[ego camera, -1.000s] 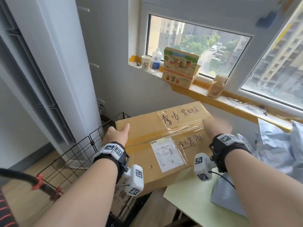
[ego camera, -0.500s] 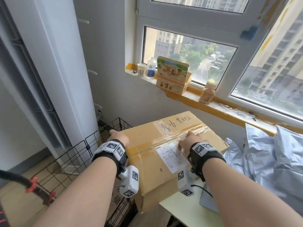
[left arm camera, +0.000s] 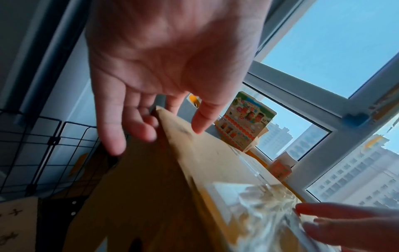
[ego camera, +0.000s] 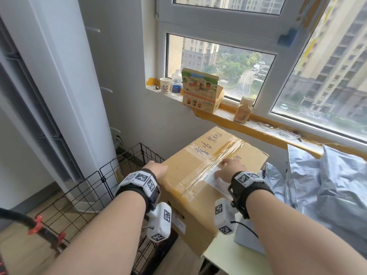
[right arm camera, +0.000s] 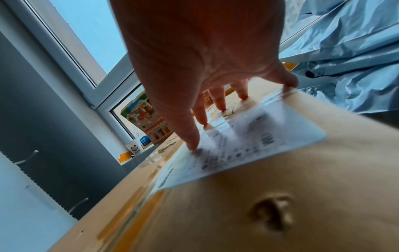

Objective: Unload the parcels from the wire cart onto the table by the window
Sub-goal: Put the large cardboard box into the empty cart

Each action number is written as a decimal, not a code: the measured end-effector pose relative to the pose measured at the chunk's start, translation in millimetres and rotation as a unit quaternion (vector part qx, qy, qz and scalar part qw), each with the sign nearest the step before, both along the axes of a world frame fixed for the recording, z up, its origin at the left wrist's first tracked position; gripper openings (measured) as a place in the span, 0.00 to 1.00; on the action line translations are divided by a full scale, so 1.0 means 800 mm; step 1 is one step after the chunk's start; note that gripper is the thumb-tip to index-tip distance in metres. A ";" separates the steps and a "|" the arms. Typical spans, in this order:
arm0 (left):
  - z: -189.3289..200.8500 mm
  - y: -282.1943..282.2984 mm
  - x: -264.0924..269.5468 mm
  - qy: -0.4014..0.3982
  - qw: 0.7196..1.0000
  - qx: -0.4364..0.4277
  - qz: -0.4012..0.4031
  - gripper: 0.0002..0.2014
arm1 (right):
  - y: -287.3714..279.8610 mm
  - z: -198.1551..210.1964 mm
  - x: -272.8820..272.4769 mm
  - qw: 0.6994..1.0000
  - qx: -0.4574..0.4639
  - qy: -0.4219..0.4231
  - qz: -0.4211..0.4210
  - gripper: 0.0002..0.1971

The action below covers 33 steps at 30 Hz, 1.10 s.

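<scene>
A brown taped cardboard box (ego camera: pixel 198 175) with a white label rests on the left end of the pale table (ego camera: pixel 228 259), its near left corner hanging over the black wire cart (ego camera: pixel 89 187). My left hand (ego camera: pixel 156 168) lies loosely over the box's upper left edge (left arm camera: pixel 215 162), thumb above the top, fingers beside the side wall. My right hand (ego camera: pixel 231 167) is spread flat on the top, straight fingertips (right arm camera: pixel 215 107) pressing the label and tape. Another cardboard parcel (ego camera: pixel 178 223) sits lower in the cart, mostly hidden.
Several grey plastic mailer bags (ego camera: pixel 327 185) are heaped on the table right of the box. The window sill holds a paper cup (ego camera: pixel 165 85), a bottle, a colourful carton (ego camera: pixel 200 90) and a small carton. A tall white unit (ego camera: pixel 65 86) stands left of the cart.
The box has come down and to the right, from the air above the cart onto the table end. My right hand slid from its far right edge onto the top.
</scene>
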<state>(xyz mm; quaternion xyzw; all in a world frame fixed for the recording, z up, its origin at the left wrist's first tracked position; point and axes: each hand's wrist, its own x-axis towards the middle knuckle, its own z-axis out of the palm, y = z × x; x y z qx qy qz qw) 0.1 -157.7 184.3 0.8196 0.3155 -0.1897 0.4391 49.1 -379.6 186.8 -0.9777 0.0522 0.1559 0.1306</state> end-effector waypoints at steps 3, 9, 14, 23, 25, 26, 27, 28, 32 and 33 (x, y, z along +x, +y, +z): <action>0.005 -0.005 0.005 0.039 0.991 0.096 -0.085 0.23 | -0.006 0.002 0.000 1.000 0.001 0.009 -0.010 0.22; 0.010 -0.032 0.002 0.049 0.968 0.168 -0.179 0.30 | -0.023 0.006 0.002 1.000 0.010 0.010 -0.023 0.22; 0.025 -0.052 -0.003 0.063 0.948 0.192 -0.247 0.29 | -0.022 0.004 0.001 1.000 0.008 -0.011 -0.018 0.21; 0.053 -0.065 0.004 0.054 0.926 0.227 -0.298 0.27 | -0.023 0.007 0.008 0.999 0.026 -0.015 -0.017 0.19; 0.055 -0.068 0.008 0.046 0.927 0.223 -0.299 0.27 | -0.021 0.008 0.009 0.999 0.031 -0.020 -0.019 0.20; 0.055 -0.068 0.011 0.043 0.928 0.221 -0.295 0.27 | -0.020 0.010 0.010 0.999 0.035 -0.022 -0.019 0.22; 0.055 -0.068 0.014 0.039 0.931 0.219 -0.290 0.26 | -0.019 0.012 0.010 0.999 0.042 -0.024 -0.018 0.23; 0.054 -0.069 0.017 0.036 0.932 0.219 -0.287 0.26 | -0.019 0.014 0.010 0.998 0.050 -0.027 -0.016 0.24; 0.051 -0.069 0.028 0.021 0.933 0.224 -0.281 0.25 | -0.018 0.028 0.012 0.996 0.076 -0.035 -0.013 0.24; 0.050 -0.069 0.031 0.015 0.934 0.224 -0.279 0.25 | -0.018 0.032 0.012 0.996 0.080 -0.035 -0.009 0.24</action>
